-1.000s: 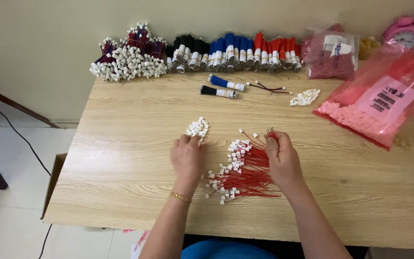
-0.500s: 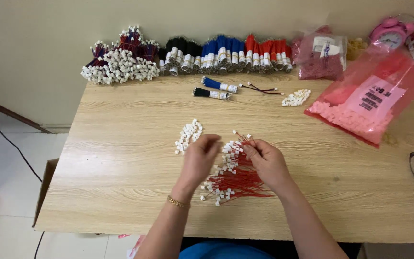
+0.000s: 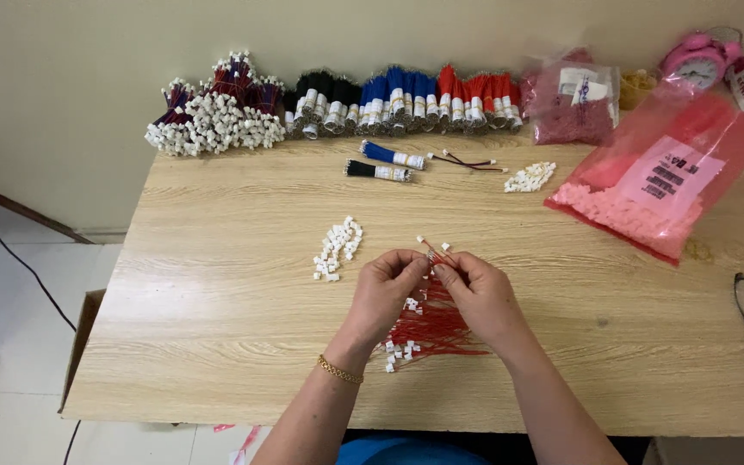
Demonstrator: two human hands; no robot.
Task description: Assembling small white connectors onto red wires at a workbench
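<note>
Near the tabletop's (image 3: 217, 284) front edge, my left hand (image 3: 387, 291) and right hand (image 3: 480, 294) pinch one red wire (image 3: 435, 252), pointing away from me.

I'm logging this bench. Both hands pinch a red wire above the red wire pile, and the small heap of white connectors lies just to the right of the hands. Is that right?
Not quite. In the head view the small heap of white connectors lies to the left of the hands, not the right. The rest holds: the left hand and right hand pinch a red wire above the red wire pile.
</note>
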